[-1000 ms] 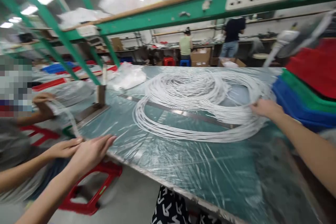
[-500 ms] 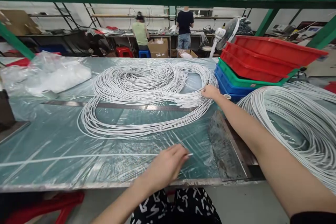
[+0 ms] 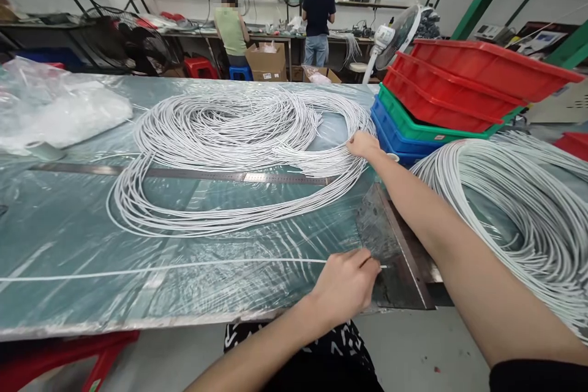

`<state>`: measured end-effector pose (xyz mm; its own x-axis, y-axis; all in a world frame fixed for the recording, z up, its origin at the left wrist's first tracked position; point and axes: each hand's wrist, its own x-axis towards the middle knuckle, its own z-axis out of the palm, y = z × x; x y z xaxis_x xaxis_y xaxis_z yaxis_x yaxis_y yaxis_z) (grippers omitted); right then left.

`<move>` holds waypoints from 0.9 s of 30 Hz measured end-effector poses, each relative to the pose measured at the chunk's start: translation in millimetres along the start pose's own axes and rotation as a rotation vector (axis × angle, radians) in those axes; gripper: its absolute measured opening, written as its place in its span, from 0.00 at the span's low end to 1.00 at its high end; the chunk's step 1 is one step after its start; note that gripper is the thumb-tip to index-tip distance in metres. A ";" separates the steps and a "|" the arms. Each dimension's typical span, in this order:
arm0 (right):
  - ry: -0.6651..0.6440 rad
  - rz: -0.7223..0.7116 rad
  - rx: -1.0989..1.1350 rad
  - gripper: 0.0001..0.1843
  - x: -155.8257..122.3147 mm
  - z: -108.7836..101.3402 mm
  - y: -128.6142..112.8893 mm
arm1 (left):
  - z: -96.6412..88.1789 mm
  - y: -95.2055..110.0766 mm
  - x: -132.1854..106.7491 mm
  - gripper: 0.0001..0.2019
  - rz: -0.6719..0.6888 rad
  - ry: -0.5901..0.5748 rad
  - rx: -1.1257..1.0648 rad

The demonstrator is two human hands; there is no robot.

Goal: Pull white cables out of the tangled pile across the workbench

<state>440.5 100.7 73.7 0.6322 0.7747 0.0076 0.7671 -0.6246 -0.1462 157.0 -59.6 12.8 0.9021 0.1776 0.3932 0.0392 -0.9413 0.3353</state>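
A big loose coil of thin white cable (image 3: 239, 147) lies on the green table (image 3: 68, 233) under clear plastic film. My right hand (image 3: 362, 145) rests on the coil's right edge, fingers pinched on the strands. One single strand of white cable (image 3: 160, 268) runs straight along the table's near edge. My left hand (image 3: 346, 285) pinches that strand's right end beside a dark metal plate (image 3: 390, 245) at the table's right corner. A long steel ruler (image 3: 184, 174) lies across the table under the coil.
A second white cable coil (image 3: 514, 202) lies at the right. Stacked red, green and blue trays (image 3: 450, 104) stand behind my right hand. Clear plastic bags (image 3: 50, 110) sit at the far left. Two people work at a far bench beside a fan (image 3: 395, 33).
The view swung right and then dipped. My left hand slid right along the near edge, drawing the single strand's end to the metal plate. My right hand stayed on the coil's right edge.
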 end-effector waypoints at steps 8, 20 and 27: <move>0.014 0.005 -0.010 0.18 -4.3 -1.7 -4.4 | 5.1 7.9 1.0 0.08 0.025 0.043 0.089; -0.002 0.026 -0.017 0.19 -5.8 -3.2 -2.0 | -0.9 13.4 4.1 0.06 0.012 -0.053 0.182; -0.041 0.053 -0.008 0.21 -3.4 0.8 2.6 | -1.2 11.9 3.2 0.07 0.006 -0.114 0.183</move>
<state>440.2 96.6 72.6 0.6672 0.7438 -0.0402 0.7336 -0.6655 -0.1376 159.9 -69.9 19.0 0.9450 0.1475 0.2919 0.1013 -0.9806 0.1676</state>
